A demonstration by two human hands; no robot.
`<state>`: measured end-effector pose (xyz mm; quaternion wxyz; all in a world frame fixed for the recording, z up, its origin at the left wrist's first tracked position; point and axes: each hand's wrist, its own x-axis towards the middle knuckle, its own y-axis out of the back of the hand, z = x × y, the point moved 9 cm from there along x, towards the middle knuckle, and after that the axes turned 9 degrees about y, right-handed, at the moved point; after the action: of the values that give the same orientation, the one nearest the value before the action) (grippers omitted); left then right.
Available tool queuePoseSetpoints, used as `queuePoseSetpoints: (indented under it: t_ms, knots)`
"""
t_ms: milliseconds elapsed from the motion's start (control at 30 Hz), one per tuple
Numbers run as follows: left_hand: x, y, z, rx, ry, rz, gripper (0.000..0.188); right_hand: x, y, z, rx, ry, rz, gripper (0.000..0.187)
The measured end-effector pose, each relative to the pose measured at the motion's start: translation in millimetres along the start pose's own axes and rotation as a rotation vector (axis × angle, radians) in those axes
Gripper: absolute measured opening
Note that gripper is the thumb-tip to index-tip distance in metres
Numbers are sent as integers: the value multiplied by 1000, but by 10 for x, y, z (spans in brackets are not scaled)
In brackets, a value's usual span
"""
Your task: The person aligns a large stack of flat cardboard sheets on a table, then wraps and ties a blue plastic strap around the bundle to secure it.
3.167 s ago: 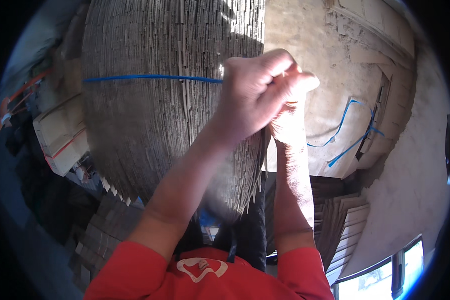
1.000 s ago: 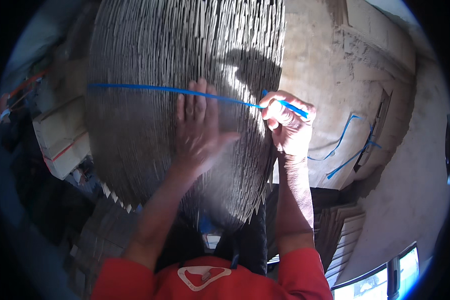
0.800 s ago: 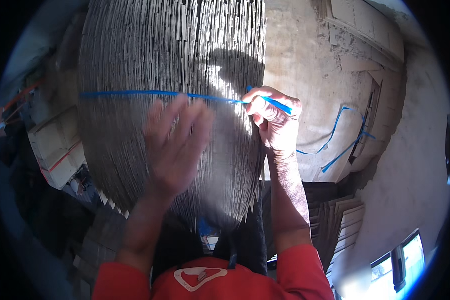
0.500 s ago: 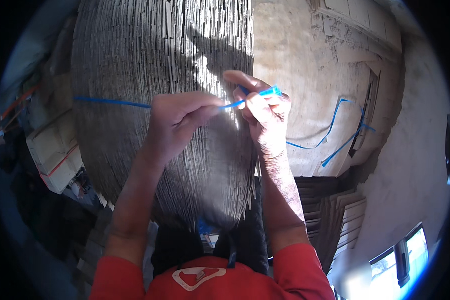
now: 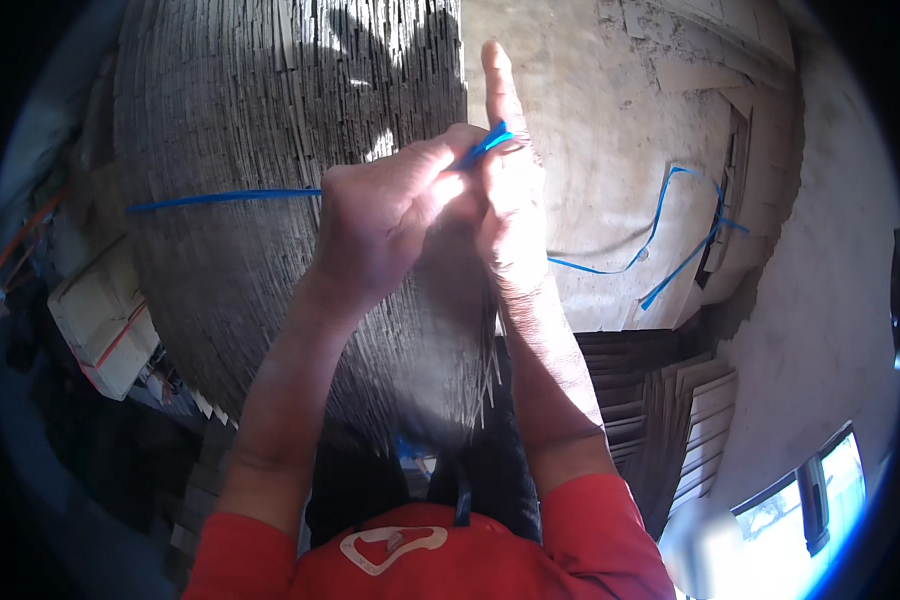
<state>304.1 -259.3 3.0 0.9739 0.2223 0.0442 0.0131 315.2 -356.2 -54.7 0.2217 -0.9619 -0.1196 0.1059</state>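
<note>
A blue strap (image 5: 225,196) runs across a big bundle of thin grey-brown sheets (image 5: 240,110) that show edge-on. Above the bundle's right edge, my left hand (image 5: 385,215) pinches the strap with thumb and fingers. My right hand (image 5: 512,200) is against it, closed on the folded blue strap end (image 5: 490,143), its index finger stretched out and pointing away from me. Where the strap passes between my hands, the fingers partly hide it. From under my right wrist, a loose length of blue strap (image 5: 660,235) trails over the board to the right.
A pale wooden board (image 5: 580,90) lies right of the bundle. Stacked dark and pale slats (image 5: 660,410) lean below it, beside a wall (image 5: 810,330). A pale box with a red strap (image 5: 105,325) stands at the left.
My left hand has moved right and up, meeting my right hand. My right index finger has straightened forward, and the folded strap end has shifted left and up.
</note>
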Motion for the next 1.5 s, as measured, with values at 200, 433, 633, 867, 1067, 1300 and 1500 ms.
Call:
queuePoseSetpoints:
  t_ms: [200,433,633,867,1067,1300,1500]
  knots:
    - [-47,-42,144,34,-114,66,14,33,-20,-65,-249,194,-28,84]
    - [-126,-19,-557,-614,489,-1,10,-96,91,-723,-848,503,54,37]
    - [-136,-38,-552,-680,489,0,7,-153,226,-298,-594,295,-42,29]
    - [-119,1,-491,-666,422,103,8,-311,479,198,34,-67,349,11]
    - [-91,-169,-220,-38,-33,55,12,-278,579,368,437,-58,492,17]
    - [-91,-203,-85,185,-118,119,10,-144,451,115,278,-288,472,9]
    - [-57,-136,-353,-299,102,79,10,-154,363,224,449,-296,395,12]
